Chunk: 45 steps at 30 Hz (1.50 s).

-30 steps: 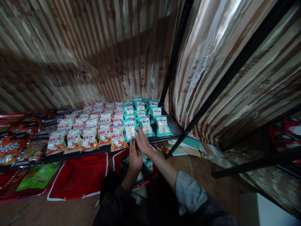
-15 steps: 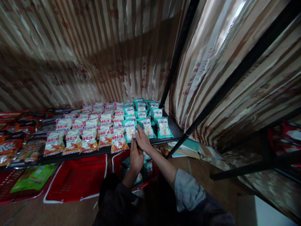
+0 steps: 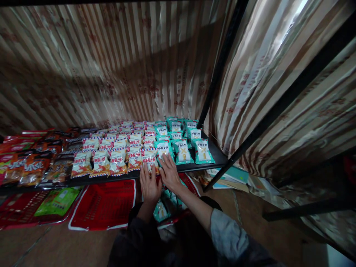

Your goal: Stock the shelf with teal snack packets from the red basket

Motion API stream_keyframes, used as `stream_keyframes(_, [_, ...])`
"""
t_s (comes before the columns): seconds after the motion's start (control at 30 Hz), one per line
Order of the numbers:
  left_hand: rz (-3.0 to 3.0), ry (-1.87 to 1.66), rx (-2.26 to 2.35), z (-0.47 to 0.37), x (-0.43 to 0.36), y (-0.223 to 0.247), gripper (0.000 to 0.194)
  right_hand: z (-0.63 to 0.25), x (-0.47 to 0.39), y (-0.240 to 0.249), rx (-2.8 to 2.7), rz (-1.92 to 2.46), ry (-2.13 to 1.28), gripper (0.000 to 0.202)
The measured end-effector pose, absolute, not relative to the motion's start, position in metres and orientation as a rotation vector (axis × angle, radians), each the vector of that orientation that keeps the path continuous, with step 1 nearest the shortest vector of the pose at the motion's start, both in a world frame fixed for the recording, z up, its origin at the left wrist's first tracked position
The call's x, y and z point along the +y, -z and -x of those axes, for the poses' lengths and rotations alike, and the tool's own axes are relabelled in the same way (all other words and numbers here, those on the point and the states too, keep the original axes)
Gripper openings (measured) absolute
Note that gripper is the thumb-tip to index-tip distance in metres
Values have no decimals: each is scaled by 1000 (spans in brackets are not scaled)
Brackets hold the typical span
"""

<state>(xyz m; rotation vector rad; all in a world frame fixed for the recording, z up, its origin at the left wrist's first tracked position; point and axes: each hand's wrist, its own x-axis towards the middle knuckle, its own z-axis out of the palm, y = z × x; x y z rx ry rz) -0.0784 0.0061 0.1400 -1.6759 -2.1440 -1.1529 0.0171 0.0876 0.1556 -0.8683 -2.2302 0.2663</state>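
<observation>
My left hand (image 3: 150,184) lies with its fingers apart against the lower front of a white and orange snack bag (image 3: 149,157). Beside it, my right hand (image 3: 169,173) spreads its fingers over the front of a teal and white snack bag (image 3: 164,148). Both bags stand in the front row on a black shelf (image 3: 100,178). More teal bags (image 3: 183,151) stand to the right and behind. Rows of white and orange bags (image 3: 118,161) with striped edges extend to the left.
Under the shelf stand a red basket (image 3: 104,207), one with teal bags (image 3: 161,211), and one with a green packet (image 3: 58,202). Orange and black packets (image 3: 35,167) lie at the shelf's left. Black posts (image 3: 219,66) rise at the right before a striped curtain (image 3: 111,66). Papers (image 3: 230,178) lie on the floor.
My left hand has risen from below the shelf edge onto the white and orange bag. My right hand's fingers have spread on the teal bag. The view has shifted slightly left.
</observation>
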Motion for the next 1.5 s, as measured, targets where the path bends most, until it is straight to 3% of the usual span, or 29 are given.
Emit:
stream_keyframes(0.83, [1692, 1267, -2035, 106, 36, -128, 45, -18, 103, -141, -2286, 960, -116, 42])
stream_keyframes(1.17, [1658, 1357, -2050, 108, 34, -120, 51, 11, 92, -155, -2375, 682, -209, 45])
stream_keyframes(1.5, [1040, 1151, -2234, 189, 3, -151, 48, 54, 85, -151, -2294, 791, -158, 54])
